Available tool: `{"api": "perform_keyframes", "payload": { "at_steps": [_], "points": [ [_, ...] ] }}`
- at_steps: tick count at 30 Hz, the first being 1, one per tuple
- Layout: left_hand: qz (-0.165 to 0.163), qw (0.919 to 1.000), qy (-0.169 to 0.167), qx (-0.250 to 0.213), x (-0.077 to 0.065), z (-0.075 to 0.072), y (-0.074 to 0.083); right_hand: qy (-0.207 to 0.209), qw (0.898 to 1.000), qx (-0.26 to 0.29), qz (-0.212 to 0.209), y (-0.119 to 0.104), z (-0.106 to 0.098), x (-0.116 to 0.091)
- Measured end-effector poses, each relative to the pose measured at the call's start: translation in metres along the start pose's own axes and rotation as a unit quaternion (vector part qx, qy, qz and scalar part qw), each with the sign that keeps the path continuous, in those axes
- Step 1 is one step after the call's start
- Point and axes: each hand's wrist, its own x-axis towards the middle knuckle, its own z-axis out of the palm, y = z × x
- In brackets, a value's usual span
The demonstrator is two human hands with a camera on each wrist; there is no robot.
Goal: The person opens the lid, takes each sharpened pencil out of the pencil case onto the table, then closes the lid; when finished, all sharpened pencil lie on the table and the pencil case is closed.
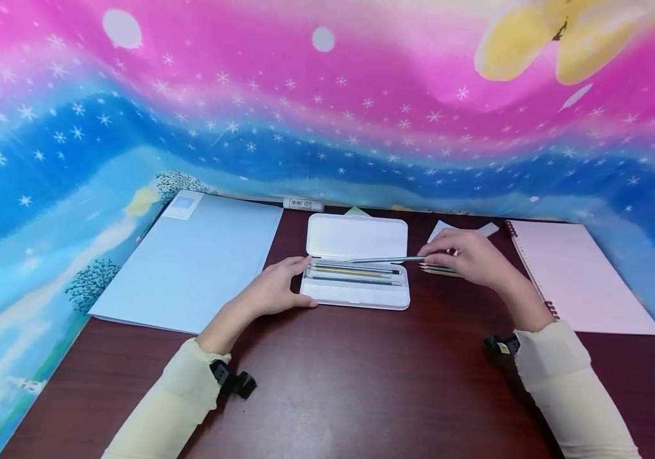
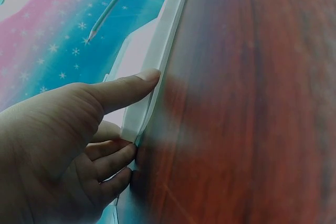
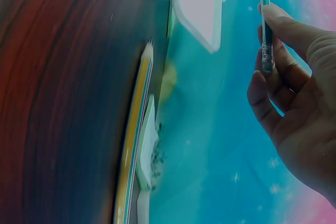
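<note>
A white pencil case (image 1: 356, 294) lies with its lid raised, and several pencils (image 1: 356, 273) lie inside it. My left hand (image 1: 274, 287) grips the case's left end, with the thumb along the front wall in the left wrist view and the fingers round the end. Between thumb and fingers my right hand (image 1: 467, 255) pinches a green pencil (image 3: 266, 35) near its eraser end. That pencil is held above the right part of the case, its sharpened point toward the left. Below the right hand, more pencils (image 3: 134, 135) lie on the table.
A light blue folder (image 1: 190, 261) lies on the left and a pink spiral notebook (image 1: 585, 274) on the right. Behind the case is a white tube (image 1: 303, 204). White paper pieces (image 1: 441, 229) lie behind the right hand, before a patterned cloth backdrop (image 1: 304, 127).
</note>
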Motion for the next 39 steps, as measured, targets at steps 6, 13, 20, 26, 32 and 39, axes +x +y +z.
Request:
{"api": "perform_keyframes", "payload": {
  "at_steps": [6,13,20,26,32,39],
  "points": [
    [-0.002,1.0,-0.001,-0.002,-0.002,-0.001,0.001,0.027,0.999,-0.012,0.016,0.012,-0.007,-0.013],
    [-0.005,1.0,-0.002,-0.003,-0.002,-0.001,0.0,0.045,0.997,-0.034,0.056,0.02,-0.012,-0.027],
    [-0.002,1.0,-0.001,-0.003,-0.002,-0.002,0.0,0.067,0.995,-0.044,0.056,0.03,-0.018,-0.043],
    [-0.002,1.0,-0.002,-0.001,0.0,-0.001,0.0,0.068,0.994,-0.044,0.077,0.044,-0.023,-0.055],
    [-0.001,1.0,0.002,-0.002,0.0,-0.001,0.0,0.052,0.991,-0.034,0.119,0.054,-0.029,-0.069],
    [-0.001,1.0,0.002,0.002,0.001,0.0,0.0,0.027,0.987,-0.023,0.16,0.07,-0.035,-0.086]
  ]
}}
